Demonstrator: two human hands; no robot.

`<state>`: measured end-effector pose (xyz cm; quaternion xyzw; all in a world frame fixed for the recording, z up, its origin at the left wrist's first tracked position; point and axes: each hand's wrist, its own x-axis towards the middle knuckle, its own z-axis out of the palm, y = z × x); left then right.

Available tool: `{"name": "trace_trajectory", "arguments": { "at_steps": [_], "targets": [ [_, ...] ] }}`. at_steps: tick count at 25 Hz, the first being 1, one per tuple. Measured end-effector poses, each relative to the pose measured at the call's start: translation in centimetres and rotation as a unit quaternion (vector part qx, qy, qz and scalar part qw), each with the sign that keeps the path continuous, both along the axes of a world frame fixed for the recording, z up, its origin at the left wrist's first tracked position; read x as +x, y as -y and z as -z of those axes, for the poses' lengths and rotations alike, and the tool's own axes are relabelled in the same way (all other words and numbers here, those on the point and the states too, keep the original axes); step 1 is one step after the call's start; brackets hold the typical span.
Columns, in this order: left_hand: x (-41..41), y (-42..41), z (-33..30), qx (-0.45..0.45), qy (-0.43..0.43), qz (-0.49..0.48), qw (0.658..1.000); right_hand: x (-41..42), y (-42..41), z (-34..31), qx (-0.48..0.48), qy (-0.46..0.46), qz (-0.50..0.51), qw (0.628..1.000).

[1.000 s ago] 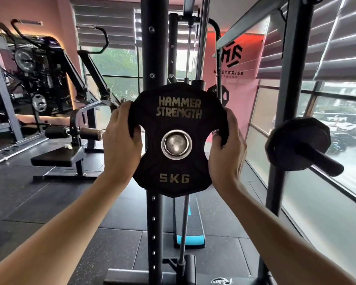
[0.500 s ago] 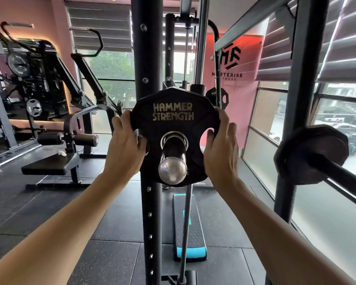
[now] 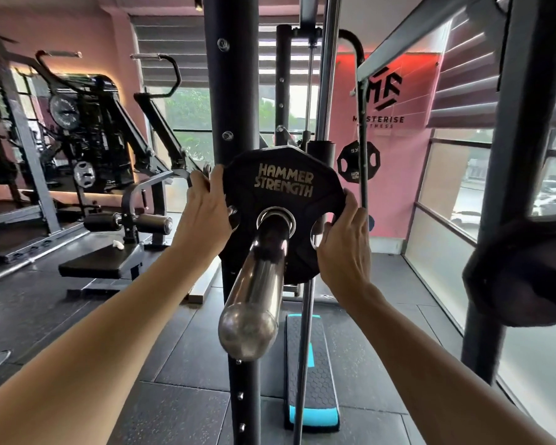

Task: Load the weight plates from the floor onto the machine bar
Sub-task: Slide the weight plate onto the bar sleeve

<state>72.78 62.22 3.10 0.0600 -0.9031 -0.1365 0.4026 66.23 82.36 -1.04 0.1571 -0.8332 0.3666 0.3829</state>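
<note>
A black weight plate (image 3: 283, 184) lettered HAMMER STRENGTH sits threaded on the chrome machine bar (image 3: 257, 293), far along it near the black upright. The bar's rounded end points toward me, below centre. My left hand (image 3: 204, 216) grips the plate's left rim, fingers curled over the edge. On the plate's right rim my right hand (image 3: 345, 248) holds beside a grip hole. The plate's lower half is hidden behind the bar.
A black upright post (image 3: 231, 75) stands behind the plate. At the right, a dark plate (image 3: 523, 271) hangs on another peg. A small plate (image 3: 350, 165) hangs near the pink wall. A blue-edged step (image 3: 312, 380) lies on the floor; a bench machine (image 3: 103, 264) stands left.
The plate has slid from the bar's tip far along the bar toward the upright, both hands pushing it. Much more of the chrome bar now shows in front.
</note>
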Motion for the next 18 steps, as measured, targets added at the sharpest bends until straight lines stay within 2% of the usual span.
{"name": "trace_trajectory", "arguments": {
  "at_steps": [4,10,12,14,16,18],
  "targets": [
    [-1.7,0.5,-0.5,-0.001,0.014,-0.006,1.000,-1.2,0.3,-0.2,0.012,0.020,0.007,1.000],
    [-3.3,1.9,-0.2,0.007,0.042,0.036,0.998,-1.0,1.2,-1.2,0.025,0.052,0.047,0.997],
    [-3.0,1.2,-0.5,0.004,0.044,0.009,0.999,-0.5,1.2,-1.8,0.039,0.062,0.069,0.995],
    [-2.3,0.0,-1.5,-0.036,0.003,-0.012,0.999,0.3,0.6,-2.4,0.055,0.063,0.088,0.993],
    [-1.1,-1.3,-2.7,-0.085,-0.061,0.017,0.994,1.4,-0.2,-3.0,0.071,0.055,0.104,0.990],
    [-0.1,-2.3,-3.6,-0.132,-0.081,0.066,0.986,2.8,-1.3,-3.8,0.105,0.032,0.123,0.986]
  ]
}}
